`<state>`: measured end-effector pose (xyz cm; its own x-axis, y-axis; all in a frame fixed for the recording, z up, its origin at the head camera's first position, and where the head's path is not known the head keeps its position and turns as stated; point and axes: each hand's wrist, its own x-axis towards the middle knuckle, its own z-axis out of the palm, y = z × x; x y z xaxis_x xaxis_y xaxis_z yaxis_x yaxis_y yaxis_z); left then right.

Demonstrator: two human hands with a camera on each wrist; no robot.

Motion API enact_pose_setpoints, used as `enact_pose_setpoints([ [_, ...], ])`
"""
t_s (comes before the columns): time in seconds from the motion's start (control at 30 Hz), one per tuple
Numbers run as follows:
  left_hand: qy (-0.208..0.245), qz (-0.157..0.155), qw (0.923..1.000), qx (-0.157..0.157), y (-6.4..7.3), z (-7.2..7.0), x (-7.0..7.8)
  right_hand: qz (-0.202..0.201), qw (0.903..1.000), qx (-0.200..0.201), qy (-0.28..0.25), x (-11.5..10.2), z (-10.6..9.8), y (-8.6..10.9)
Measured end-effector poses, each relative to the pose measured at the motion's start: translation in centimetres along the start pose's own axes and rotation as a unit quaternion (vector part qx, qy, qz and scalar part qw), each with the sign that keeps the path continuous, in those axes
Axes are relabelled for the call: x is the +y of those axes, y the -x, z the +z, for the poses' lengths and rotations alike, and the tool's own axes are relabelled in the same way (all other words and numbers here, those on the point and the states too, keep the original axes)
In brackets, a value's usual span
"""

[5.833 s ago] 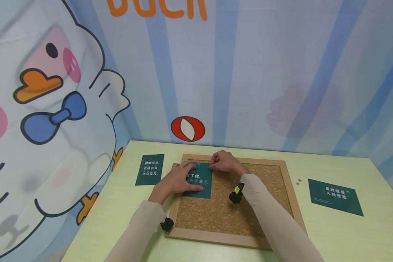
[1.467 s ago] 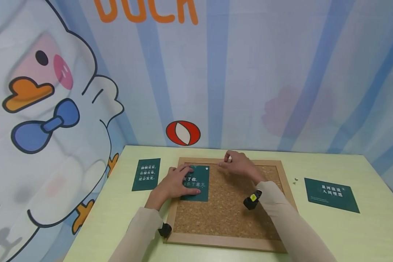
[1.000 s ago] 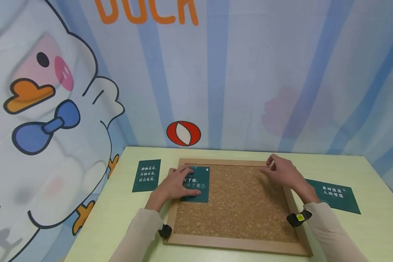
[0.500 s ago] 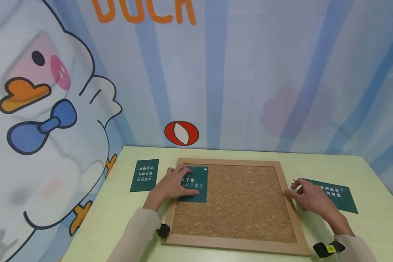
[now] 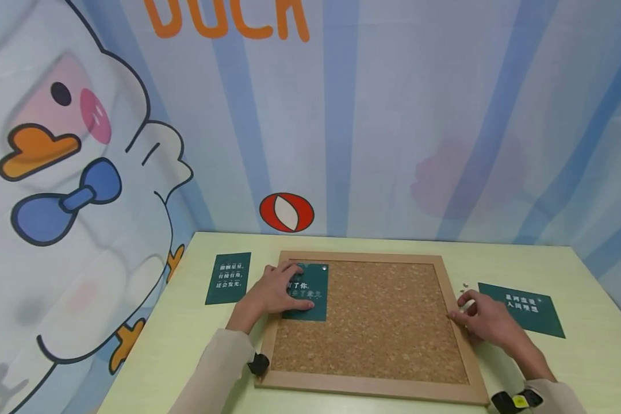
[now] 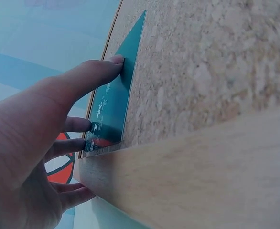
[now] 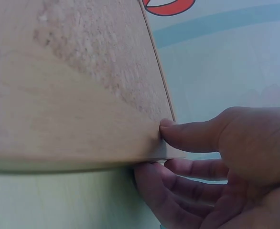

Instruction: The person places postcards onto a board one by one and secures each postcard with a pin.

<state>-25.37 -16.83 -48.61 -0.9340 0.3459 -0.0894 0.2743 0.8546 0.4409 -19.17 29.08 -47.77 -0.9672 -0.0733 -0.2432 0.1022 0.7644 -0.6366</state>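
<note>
My left hand [image 5: 275, 293] rests on a green card [image 5: 315, 287] at the upper left of the framed corkboard [image 5: 388, 322]. Thumb and two fingers press the card in the left wrist view, while lower fingers touch the wooden frame's outer side. A small shiny pushpin [image 5: 324, 268] sits in the card's upper right corner. At the board's right edge, my right hand [image 5: 489, 319] pinches the frame [image 7: 106, 129], thumb on top and fingers against the outer side. Just beyond those fingers lie small pushpins [image 5: 464, 286], partly hidden by the hand.
A green card with white writing [image 5: 228, 278] lies on the table [image 5: 176, 345] left of the board. Another green card [image 5: 528, 310] lies to the right, behind the right hand. A printed duck backdrop [image 5: 383, 115] hangs along the table's far edge.
From the card's upper right corner, where a pushpin now shows, my right hand has moved right across the board to its right frame edge. The left hand keeps its place on the card.
</note>
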Motion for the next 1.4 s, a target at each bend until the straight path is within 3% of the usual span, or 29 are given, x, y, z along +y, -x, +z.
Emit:
enact_pose_setpoints([
  [0.23,-0.003,0.000,1.0000,0.006,0.1,-0.1,0.0,0.008,0.9999,0.006,-0.006,0.2,0.3,-0.1],
  [0.47,0.024,0.011,0.9980,0.057,0.1,-0.6,-1.0,0.011,0.9999,0.010,-0.004,0.2,0.5,-0.2],
  [0.63,-0.017,-0.055,0.9902,0.128,0.5,-2.1,-3.1,0.019,0.9997,0.011,-0.007,0.1,0.6,-0.2],
  [0.77,-0.074,-0.155,0.9719,0.160,1.1,-3.9,-5.5,0.017,0.9997,0.013,-0.009,0.1,0.6,-0.2],
  [0.9,-0.031,-0.256,0.9583,0.123,2.1,-5.0,-7.4,0.015,0.9997,0.015,-0.009,0.0,0.7,-0.1],
  [1.0,0.019,-0.298,0.9504,0.088,2.5,-5.1,-8.4,0.020,0.9996,0.017,-0.005,0.0,0.6,-0.1],
  [1.17,0.046,-0.320,0.9439,0.068,2.5,-4.8,-9.1,0.026,0.9995,0.020,-0.004,0.0,0.7,-0.1],
  [1.4,0.070,-0.327,0.9403,0.061,2.5,-5.3,-8.8,0.027,0.9992,0.030,-0.005,0.2,1.0,-0.2],
])
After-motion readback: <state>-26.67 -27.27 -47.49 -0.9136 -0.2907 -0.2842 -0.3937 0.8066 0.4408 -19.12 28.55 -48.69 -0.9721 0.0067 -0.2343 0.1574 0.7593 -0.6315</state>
